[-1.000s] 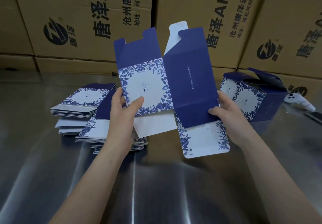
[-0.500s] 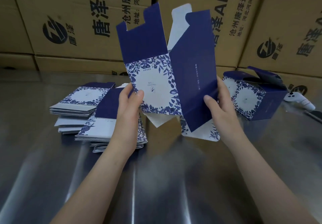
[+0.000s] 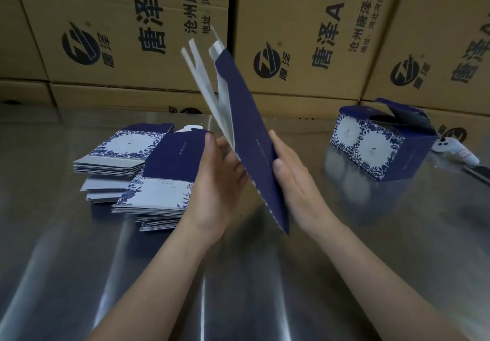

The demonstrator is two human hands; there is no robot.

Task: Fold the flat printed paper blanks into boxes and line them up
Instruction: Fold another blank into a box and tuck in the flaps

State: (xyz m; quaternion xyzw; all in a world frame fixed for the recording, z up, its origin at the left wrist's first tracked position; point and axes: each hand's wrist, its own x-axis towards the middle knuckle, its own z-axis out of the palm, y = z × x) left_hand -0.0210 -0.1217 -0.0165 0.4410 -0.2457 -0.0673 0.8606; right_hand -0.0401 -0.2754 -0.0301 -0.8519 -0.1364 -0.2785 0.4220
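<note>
I hold one blue and white printed paper blank (image 3: 252, 139) upright and nearly edge-on between both hands, above the steel table. My left hand (image 3: 217, 178) presses its left face, fingers up along the panel. My right hand (image 3: 294, 181) grips the dark blue right face, thumb on top. White inner flaps fan out at the blank's top. A stack of flat blanks (image 3: 148, 178) lies on the table to the left, partly behind my left hand. One folded box (image 3: 376, 147) with its lid flaps open stands at the right.
The shiny steel table (image 3: 238, 274) spreads under my arms. Large brown cartons (image 3: 305, 35) form a wall along its far edge. A white controller (image 3: 456, 149) lies right of the folded box.
The blank was spread open facing me; it has since been turned and pushed together, so it now stands edge-on. Both hands moved closer together.
</note>
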